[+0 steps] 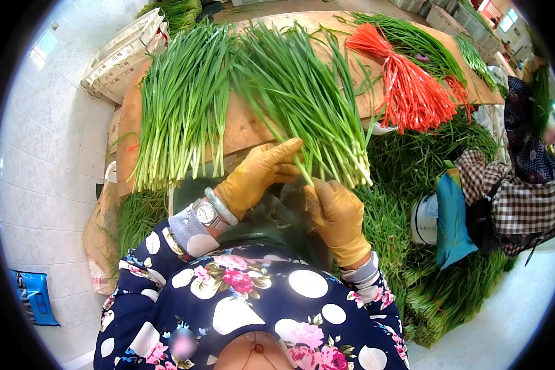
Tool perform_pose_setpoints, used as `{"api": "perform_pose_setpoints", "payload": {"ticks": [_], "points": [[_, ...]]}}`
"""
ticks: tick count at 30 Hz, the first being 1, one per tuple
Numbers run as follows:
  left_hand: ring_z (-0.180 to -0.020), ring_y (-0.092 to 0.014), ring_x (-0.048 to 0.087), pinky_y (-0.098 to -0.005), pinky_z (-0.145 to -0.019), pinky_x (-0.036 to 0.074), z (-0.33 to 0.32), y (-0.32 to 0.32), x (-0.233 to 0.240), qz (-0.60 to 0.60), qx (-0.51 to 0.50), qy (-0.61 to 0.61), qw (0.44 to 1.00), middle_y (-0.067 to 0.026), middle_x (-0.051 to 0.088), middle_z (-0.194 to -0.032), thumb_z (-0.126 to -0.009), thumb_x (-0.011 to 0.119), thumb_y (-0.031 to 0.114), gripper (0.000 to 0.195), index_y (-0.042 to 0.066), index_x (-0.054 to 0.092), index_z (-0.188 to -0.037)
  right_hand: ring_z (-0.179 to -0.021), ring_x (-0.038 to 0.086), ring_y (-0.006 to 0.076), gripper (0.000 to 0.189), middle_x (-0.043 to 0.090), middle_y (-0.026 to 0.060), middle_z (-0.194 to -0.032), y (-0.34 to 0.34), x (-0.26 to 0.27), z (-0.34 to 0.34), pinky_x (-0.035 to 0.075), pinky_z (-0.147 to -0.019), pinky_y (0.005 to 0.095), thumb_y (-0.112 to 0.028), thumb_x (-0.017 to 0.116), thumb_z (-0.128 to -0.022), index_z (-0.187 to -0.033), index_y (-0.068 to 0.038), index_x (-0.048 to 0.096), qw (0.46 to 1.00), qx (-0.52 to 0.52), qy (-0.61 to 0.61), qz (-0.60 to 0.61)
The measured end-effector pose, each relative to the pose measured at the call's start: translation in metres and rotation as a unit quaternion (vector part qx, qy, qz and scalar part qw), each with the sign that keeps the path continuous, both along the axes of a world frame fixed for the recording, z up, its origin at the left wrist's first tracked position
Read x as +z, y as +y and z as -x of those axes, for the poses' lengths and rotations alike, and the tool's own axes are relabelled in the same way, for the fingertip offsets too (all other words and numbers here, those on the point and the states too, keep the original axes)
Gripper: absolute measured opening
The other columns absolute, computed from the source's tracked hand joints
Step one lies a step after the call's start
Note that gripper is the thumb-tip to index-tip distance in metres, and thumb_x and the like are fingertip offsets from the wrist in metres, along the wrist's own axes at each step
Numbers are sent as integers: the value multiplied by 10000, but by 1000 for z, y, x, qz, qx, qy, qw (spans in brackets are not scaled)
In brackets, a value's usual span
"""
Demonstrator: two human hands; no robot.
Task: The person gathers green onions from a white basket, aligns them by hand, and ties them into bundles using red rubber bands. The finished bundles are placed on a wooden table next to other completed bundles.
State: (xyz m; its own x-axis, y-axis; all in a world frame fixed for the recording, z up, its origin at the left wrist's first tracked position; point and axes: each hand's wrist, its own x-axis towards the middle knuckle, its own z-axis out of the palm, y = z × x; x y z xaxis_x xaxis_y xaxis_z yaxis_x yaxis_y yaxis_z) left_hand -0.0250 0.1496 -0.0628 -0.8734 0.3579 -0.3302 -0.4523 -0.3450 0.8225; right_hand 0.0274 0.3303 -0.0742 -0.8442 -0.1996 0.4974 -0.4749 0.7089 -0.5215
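My left hand (261,173), in a yellow rubber glove, holds a garlic chive stalk (304,171) between thumb and fingers. My right hand (336,215), gloved alike, pinches the pale lower end of that stalk. Its leaves run up and left, blurred, over a loose spread of garlic chives (300,88) on a wooden board (247,125). Left of this lies another pile of garlic chives (180,101), its pale cut ends towards me and overhanging the board's near edge. Parts of the fingers on both hands are hidden from view.
Red plastic tie strips (411,88) lie fanned out at the board's right. Stacked white crates (122,58) stand beyond its left end. Heaped greens (388,231) cover the floor at right, near a white bucket (424,219). A person in checked sleeves (522,203) is close by.
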Motion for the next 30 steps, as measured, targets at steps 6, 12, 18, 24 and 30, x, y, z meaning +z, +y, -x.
{"api": "perform_pose_setpoints", "payload": {"ticks": [6, 12, 18, 24, 30], "points": [[-854, -162, 629, -311, -762, 501, 4, -4, -12, 27, -10, 12, 1000, -46, 642, -980, -948, 536, 282, 309, 55, 594, -1149, -672, 616, 340, 191, 629, 175, -775, 12, 24, 8, 481, -565, 399, -236, 537, -913, -929, -60, 610, 997, 36, -59, 44], [-987, -152, 604, -300, -839, 495, -4, -14, -8, -69, -24, -30, 997, -75, 632, -1097, -966, 490, 269, 363, 39, 546, -1241, -663, 619, 350, 172, 626, 150, -712, 38, 2, 60, 493, -579, 423, -232, 572, -883, -958, -96, 645, 996, -83, 21, -19], [-973, -141, 609, -286, -834, 496, -10, -31, -8, -35, -48, -71, 996, -50, 633, -1086, -967, 492, 274, 379, 36, 537, -1259, -740, 618, 357, 233, 646, 163, -809, 30, 9, 39, 491, -650, 425, -276, 574, -897, -944, -63, 654, 990, -17, -125, 55], [-900, -105, 550, -296, -828, 453, -9, -18, -3, 6, -38, -9, 999, 6, 595, -927, -950, 541, 292, 414, 28, 545, -1269, -714, 613, 225, 357, 671, 120, -855, -15, -49, 39, 483, -689, 336, -344, 511, -948, -989, -22, 658, 831, 122, -370, 397], [-924, -115, 551, -294, -811, 430, -3, -11, -9, 40, -29, -6, 999, 0, 605, -981, -942, 556, 284, 385, 69, 558, -1262, -786, 594, 152, 366, 673, 67, -883, -33, -42, 41, 467, -726, 294, -319, 491, -966, -1072, -1, 638, 791, 81, -352, 494]]}}
